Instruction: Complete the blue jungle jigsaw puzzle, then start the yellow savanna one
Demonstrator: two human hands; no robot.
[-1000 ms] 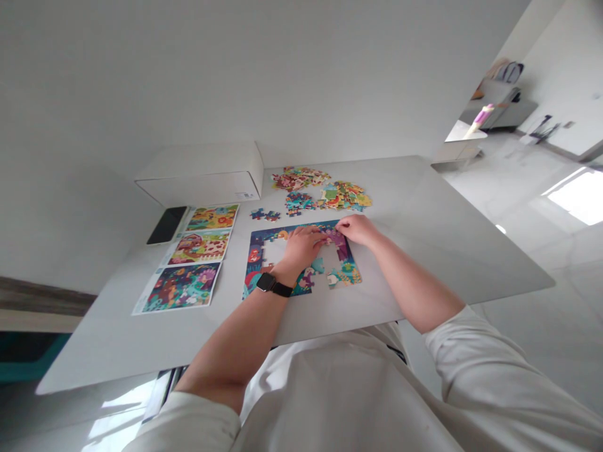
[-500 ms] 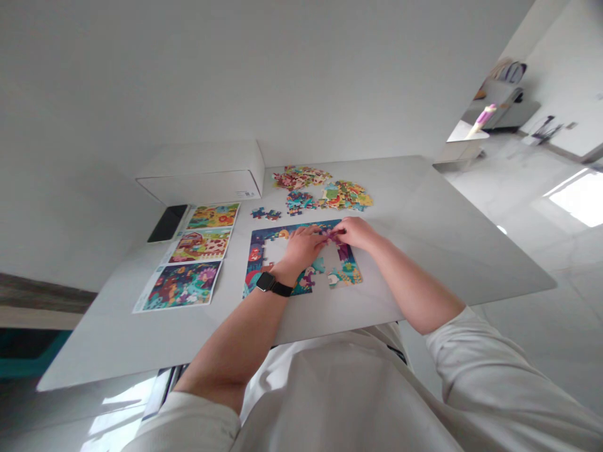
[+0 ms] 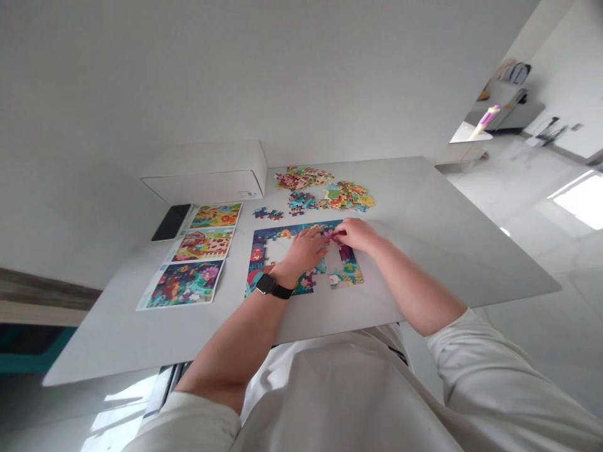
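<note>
Your left hand is found palm down over the part-joined puzzle, its fingers extended and slightly apart, with nothing seen gripped in them; what lies under the palm is hidden. Your right hand reaches the puzzle's upper right part, thumb and fingers drawn narrow on a small purple piece, close to the left fingertips. How firm that pinch is cannot be told.

The puzzle lies flat on the table in front of you, with bare table showing through its middle and through a break in its near edge. Beyond it are a few loose blue pieces, a blue pile, a yellow-green pile and a reddish pile. To the left lie three picture sheets, the nearest a dark one, with a phone beside the farthest.

Handling, as judged: the pieces look like card, light and fairly stiff, with little weight to hold them still. The tabs appear the weak points (bent or frayed if forced). Take a piece by opposite edges of its body, clear of the tabs. The joined border is likely to slide or part under a sideways push; steady it with flat fingers near the seam.
</note>
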